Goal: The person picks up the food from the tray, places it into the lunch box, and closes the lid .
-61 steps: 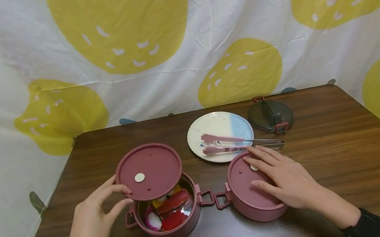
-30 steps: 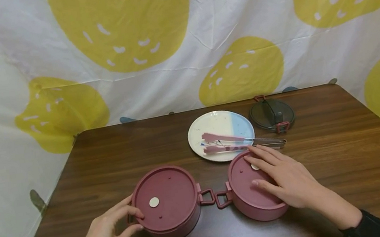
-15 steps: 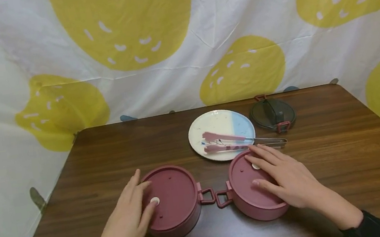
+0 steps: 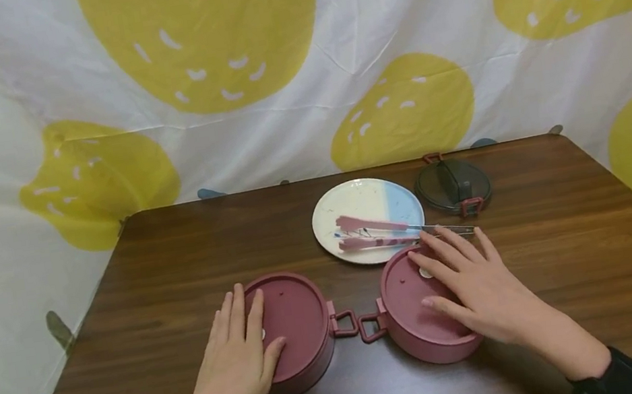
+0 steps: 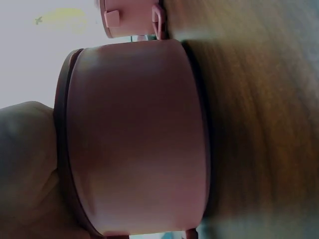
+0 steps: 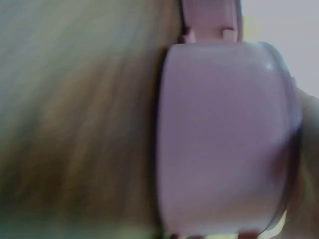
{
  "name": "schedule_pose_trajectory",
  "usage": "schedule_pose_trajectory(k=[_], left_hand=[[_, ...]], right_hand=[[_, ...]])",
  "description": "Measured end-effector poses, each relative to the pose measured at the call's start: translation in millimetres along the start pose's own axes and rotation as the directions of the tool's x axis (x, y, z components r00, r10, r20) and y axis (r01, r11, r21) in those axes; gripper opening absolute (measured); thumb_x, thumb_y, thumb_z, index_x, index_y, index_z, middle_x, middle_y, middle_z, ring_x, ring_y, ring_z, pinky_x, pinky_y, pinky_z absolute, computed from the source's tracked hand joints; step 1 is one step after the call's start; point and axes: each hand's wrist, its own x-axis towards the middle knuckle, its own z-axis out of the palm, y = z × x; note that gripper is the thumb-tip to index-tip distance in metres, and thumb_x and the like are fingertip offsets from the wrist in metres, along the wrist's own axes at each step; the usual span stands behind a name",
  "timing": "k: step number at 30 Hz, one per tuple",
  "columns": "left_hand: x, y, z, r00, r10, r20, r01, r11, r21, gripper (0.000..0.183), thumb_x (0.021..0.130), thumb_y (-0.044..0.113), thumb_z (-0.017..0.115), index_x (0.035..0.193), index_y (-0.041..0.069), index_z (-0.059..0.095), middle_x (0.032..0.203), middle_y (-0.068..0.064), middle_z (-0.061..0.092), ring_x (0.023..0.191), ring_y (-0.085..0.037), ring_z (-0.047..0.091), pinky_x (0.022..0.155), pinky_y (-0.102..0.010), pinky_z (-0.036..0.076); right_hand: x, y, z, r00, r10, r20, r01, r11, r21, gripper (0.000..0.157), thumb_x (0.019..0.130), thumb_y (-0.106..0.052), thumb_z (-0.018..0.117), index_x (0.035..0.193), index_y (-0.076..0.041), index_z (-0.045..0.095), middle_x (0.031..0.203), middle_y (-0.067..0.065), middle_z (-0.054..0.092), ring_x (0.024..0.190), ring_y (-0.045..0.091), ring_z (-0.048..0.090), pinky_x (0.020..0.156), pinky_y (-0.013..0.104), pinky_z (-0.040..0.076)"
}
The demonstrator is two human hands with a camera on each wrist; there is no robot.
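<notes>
Two lidded dark-pink pots stand side by side on the table, their loop handles almost meeting. My left hand (image 4: 234, 352) rests with straight fingers on the lid (image 4: 298, 322) of the left pot (image 4: 307, 381), partly covering its white button. My right hand (image 4: 483, 288) lies spread over the lid (image 4: 409, 312) of the right pot (image 4: 437, 350), beside another white button. In the left wrist view the lid's edge sits along the rim of the left pot (image 5: 134, 134), and my palm overlaps it. The right wrist view shows the side of the right pot (image 6: 219, 134), slightly blurred.
Behind the right pot, pink-tipped tongs (image 4: 375, 223) lie across a white and blue plate (image 4: 341, 203). A dark translucent lid (image 4: 443, 188) with pink clips lies farther right. A lemon-print cloth (image 4: 259, 144) hangs behind the wooden table (image 4: 178, 258).
My left hand lowered the lid onto the left pot, covering the food inside, then let go of its edge and moved onto its top. My right hand stayed on its lid, fingers now more spread.
</notes>
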Motion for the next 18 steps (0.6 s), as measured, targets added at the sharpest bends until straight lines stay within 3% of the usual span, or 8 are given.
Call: schedule_pose_trajectory(k=[3,5,9,13,18], left_hand=[[2.4,2.2,-0.6,1.000,0.000,0.000,0.000,1.000,0.026,0.070,0.101,0.039,0.055,0.154,0.001,0.032,0.161,-0.031,0.023,0.149,-0.046,0.024,0.122,-0.058,0.025],[3.5,3.3,-4.0,1.000,0.003,-0.005,-0.003,0.999,0.046,0.069,0.100,0.038,0.056,0.154,0.001,0.033,0.159,-0.032,0.027,0.148,-0.046,0.028,0.121,-0.057,0.027],[4.8,4.9,-9.1,1.000,0.008,-0.004,-0.008,0.997,0.077,0.067,0.099,0.035,0.058,0.152,0.001,0.035,0.155,-0.033,0.032,0.144,-0.048,0.034,0.118,-0.057,0.033],[4.6,4.3,-9.2,1.000,0.026,-0.009,-0.025,0.996,0.088,0.066,0.098,0.035,0.060,0.149,-0.002,0.038,0.154,-0.035,0.033,0.142,-0.049,0.036,0.116,-0.057,0.036],[4.0,3.3,-6.8,0.998,0.053,-0.030,-0.050,0.996,0.071,0.067,0.098,0.035,0.061,0.147,-0.005,0.040,0.154,-0.034,0.034,0.142,-0.049,0.037,0.116,-0.057,0.036]], right_hand=[[11,-18,-8.9,0.994,-0.087,-0.065,0.085,0.996,-0.028,0.062,0.095,-0.051,0.058,0.149,-0.022,0.047,0.162,0.005,0.034,0.152,0.030,0.023,0.119,0.069,0.008],[23,-40,-13.9,0.985,-0.148,-0.090,0.147,0.989,-0.019,0.063,0.094,-0.051,0.059,0.149,-0.022,0.047,0.162,0.003,0.035,0.152,0.027,0.026,0.121,0.066,0.011],[50,-96,-8.8,0.976,-0.211,-0.063,0.211,0.977,0.002,0.062,0.098,-0.046,0.056,0.152,-0.018,0.042,0.164,0.003,0.032,0.152,0.024,0.028,0.122,0.060,0.021],[70,-141,13.0,0.985,-0.168,0.039,0.169,0.985,-0.037,0.059,0.100,-0.032,0.053,0.155,-0.016,0.037,0.166,0.005,0.026,0.154,0.024,0.024,0.122,0.056,0.026],[86,-162,41.0,0.987,-0.068,0.146,0.090,0.985,-0.149,0.060,0.102,-0.037,0.044,0.157,-0.016,0.032,0.168,0.003,0.021,0.156,0.022,0.018,0.123,0.056,0.022]])
